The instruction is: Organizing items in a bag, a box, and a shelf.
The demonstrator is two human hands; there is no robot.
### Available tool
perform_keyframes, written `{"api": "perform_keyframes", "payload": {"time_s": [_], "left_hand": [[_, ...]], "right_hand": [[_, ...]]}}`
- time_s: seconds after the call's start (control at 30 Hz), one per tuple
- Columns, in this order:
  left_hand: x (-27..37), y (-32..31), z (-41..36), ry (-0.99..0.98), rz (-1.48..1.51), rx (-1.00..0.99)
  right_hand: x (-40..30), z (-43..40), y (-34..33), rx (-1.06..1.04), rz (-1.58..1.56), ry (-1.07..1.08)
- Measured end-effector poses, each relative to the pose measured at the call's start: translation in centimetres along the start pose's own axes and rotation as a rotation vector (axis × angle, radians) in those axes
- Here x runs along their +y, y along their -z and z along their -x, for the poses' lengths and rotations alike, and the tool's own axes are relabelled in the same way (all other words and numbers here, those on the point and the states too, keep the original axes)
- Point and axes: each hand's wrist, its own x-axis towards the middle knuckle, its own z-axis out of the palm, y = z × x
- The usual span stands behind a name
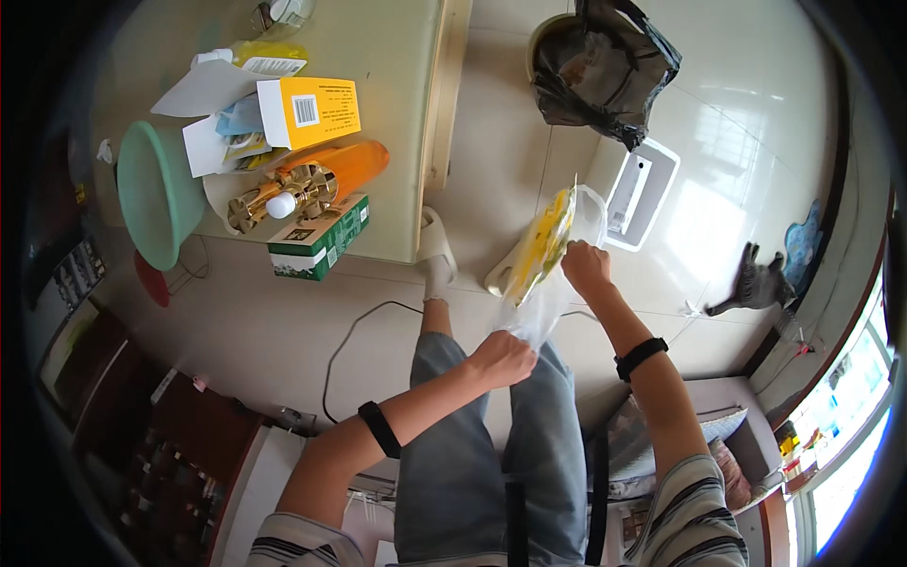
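Note:
Above my lap I hold a clear plastic bag [528,319] with both hands. A yellow printed packet [549,237] shows through the film at its upper part. My left hand [502,360] is closed on the bag's near end. My right hand [588,269] grips its right side, close to the packet. Beyond my right hand, a white plastic bin [662,195] stands on the tiled floor, with a pale box-like item [631,195] in it.
The table [397,212] at the left holds an orange bottle [361,166], a yellow box [322,110], a green box [322,244] and a green basin [152,195]. A black-bag-lined bin [602,67] stands ahead. A cat [758,283] is at the right; a cable [340,347] crosses the floor.

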Motion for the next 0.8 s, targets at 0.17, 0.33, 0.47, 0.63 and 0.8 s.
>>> {"api": "perform_keyframes", "payload": {"time_s": [0.17,0.33,0.47,0.63,0.8], "left_hand": [[-2.2,-1.3,-0.1,-0.152,-0.435,-0.201],[-6.1,-2.1,-1.0,-0.074,-0.503,-0.249],[-9.6,0.4,-0.2,0.229,-0.387,0.090],[-12.3,2.9,1.7,0.575,-0.311,0.291],[-11.8,4.1,1.9,0.685,-0.211,0.271]], "right_hand": [[-2.9,1.2,3.8,0.853,-0.017,0.509],[-3.3,-2.5,-1.3,0.518,0.194,0.626],[-4.5,-3.1,-4.4,0.477,0.138,0.522],[-7.5,-3.5,-6.8,0.648,0.036,0.539],[-8.1,-4.2,-5.7,0.516,-0.074,0.421]]}}
